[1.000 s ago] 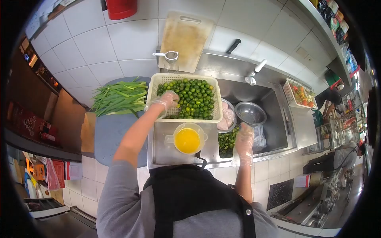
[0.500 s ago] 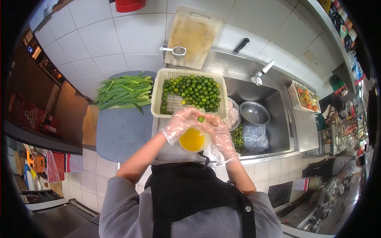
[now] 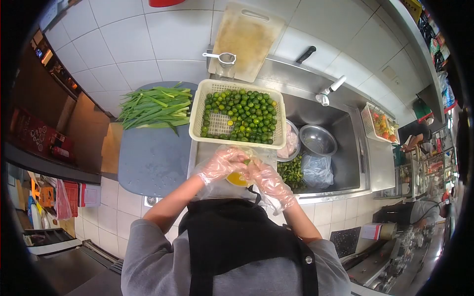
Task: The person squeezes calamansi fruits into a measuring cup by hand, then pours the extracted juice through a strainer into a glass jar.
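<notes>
My left hand (image 3: pixel 223 163) and my right hand (image 3: pixel 268 176), both in clear plastic gloves, meet in front of the crate with closed fingers. Pinched between them is a small green calamansi (image 3: pixel 246 161), mostly hidden by the fingers. Below it, a bowl of yellow juice (image 3: pixel 238 179) shows in part under my hands. Just beyond stands a cream perforated crate (image 3: pixel 237 142) with many whole green calamansi (image 3: pixel 249 111) inside and a few yellowish ones.
Green leafy stalks (image 3: pixel 155 107) lie on a grey board (image 3: pixel 148 163) at left. The sink (image 3: pixel 348 148) holds a metal bowl (image 3: pixel 317 140), a plastic bag (image 3: pixel 317 171) and a pile of green pieces (image 3: pixel 291 173). A strainer (image 3: pixel 226 59) and cutting board (image 3: pixel 247 37) are behind the crate.
My hands have come a little nearer to my body, away from the crate's edge. They now cover more of the juice bowl, and the fruit is less visible between the fingers.
</notes>
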Demonstrator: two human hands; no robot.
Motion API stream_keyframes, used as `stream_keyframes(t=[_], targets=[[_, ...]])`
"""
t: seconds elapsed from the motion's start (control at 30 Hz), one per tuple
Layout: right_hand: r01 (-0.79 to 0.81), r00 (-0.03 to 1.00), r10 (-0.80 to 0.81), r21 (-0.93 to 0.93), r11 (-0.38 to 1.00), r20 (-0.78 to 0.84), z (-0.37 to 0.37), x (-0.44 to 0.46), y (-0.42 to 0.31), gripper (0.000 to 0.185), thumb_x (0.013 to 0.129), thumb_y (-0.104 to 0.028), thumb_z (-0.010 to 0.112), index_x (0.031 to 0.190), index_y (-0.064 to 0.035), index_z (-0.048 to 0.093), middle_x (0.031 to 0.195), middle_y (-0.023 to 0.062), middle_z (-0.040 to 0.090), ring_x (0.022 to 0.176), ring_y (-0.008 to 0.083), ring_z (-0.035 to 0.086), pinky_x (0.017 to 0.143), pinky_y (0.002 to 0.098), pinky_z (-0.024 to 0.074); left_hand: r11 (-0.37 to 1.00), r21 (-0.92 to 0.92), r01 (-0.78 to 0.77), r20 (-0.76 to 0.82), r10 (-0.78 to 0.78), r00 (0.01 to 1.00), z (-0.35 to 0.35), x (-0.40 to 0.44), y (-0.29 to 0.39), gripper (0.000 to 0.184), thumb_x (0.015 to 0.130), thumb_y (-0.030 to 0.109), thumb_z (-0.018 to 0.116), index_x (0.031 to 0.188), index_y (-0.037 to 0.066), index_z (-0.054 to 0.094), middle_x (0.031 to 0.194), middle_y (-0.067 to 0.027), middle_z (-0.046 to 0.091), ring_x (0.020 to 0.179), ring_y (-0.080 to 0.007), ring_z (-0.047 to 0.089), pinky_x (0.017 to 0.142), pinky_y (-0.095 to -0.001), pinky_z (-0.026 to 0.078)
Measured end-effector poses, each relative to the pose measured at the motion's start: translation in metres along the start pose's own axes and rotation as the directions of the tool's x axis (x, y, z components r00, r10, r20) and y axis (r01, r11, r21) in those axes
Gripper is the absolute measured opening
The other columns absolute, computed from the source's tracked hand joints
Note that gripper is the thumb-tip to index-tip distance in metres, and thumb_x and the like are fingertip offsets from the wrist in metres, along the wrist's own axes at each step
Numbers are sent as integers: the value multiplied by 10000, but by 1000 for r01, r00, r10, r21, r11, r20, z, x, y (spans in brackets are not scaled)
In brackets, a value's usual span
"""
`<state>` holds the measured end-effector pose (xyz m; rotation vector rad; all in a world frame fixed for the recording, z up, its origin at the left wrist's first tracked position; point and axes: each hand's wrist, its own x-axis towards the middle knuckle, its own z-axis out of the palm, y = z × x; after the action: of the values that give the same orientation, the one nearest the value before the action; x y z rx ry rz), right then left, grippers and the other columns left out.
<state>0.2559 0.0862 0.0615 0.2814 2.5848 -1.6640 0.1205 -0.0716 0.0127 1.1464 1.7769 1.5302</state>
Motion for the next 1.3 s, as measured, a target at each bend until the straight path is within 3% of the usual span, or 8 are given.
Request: stream_keyframes(t=[0.07, 0.13, 0.47, 0.67, 0.77, 0.97, 1.03, 1.3], targets=[[-27, 999, 28, -28, 999, 47, 3, -2, 3, 447, 1006, -289, 518, 1321, 28, 497, 1084, 178, 656, 995, 258, 631, 896, 369, 473, 945, -296, 137, -30, -153, 988, 4, -2, -7, 303, 815, 98, 781, 1098, 46, 687, 1028, -64, 671, 924, -171, 622, 847, -316, 510], [247, 938, -332, -483, 840, -97, 14, 2, 13, 442, 989, -197, 497, 1363, 31, 437, 1173, 218, 616, 1062, 336, 618, 932, 407, 468, 937, -309, 161, -23, -176, 984, 5, -1, -11, 302, 821, 97, 771, 1102, 36, 680, 1008, -73, 665, 914, -177, 621, 844, -315, 508], [270, 955, -293, -291, 918, -36, 17, 25, 28, 280, 1007, -106, 372, 1225, 18, 498, 1138, 254, 596, 1085, 412, 573, 969, 444, 446, 884, 439, -163, -42, 201, 979, 3, 10, 13, 210, 846, 110, 639, 1053, 69, 635, 972, -152, 648, 911, -382, 610, 785, -442, 500], [161, 984, -175, -290, 943, -24, 19, 29, 46, 282, 1011, -135, 401, 1233, 8, 503, 1134, 200, 611, 1075, 350, 596, 949, 403, 474, 858, 469, -211, -45, 261, 964, 10, 17, -8, 200, 838, 42, 584, 1034, 59, 615, 952, -184, 630, 916, -406, 593, 781, -461, 487], [345, 910, -402, -351, 871, -102, 22, 32, 47, 232, 993, -169, 445, 1151, -16, 520, 963, 217, 652, 919, 362, 654, 801, 422, 521, 822, 516, -241, -40, 304, 952, 12, 14, -9, 213, 839, 31, 565, 1048, 52, 597, 947, -202, 616, 905, -423, 580, 779, -476, 480], [116, 992, -111, -718, 686, 54, 23, 29, 54, 257, 963, -198, 509, 1166, -41, 519, 885, 198, 654, 807, 372, 660, 724, 450, 536, 860, 501, -100, -121, 184, 976, 26, 0, -27, 214, 840, 35, 576, 1054, 44, 591, 957, -198, 622, 904, -418, 581, 781, -475, 473], [323, 925, -379, -597, 735, 33, 20, 23, 52, 249, 951, -203, 521, 1127, -26, 508, 846, 207, 646, 742, 382, 658, 669, 466, 536, 905, 414, -97, -144, 171, 975, 24, -1, -22, 201, 844, 50, 595, 1046, 45, 597, 960, -189, 628, 905, -404, 586, 784, -465, 474], [336, 853, -522, -784, 521, 19, 13, 21, 34, 186, 901, -92, 525, 1044, 26, 502, 741, 183, 617, 656, 357, 647, 577, 433, 534, 965, 254, -71, -220, 129, 967, 20, -3, 14, 177, 842, 26, 600, 1016, 28, 629, 920, -186, 636, 871, -381, 603, 758, -427, 482]])
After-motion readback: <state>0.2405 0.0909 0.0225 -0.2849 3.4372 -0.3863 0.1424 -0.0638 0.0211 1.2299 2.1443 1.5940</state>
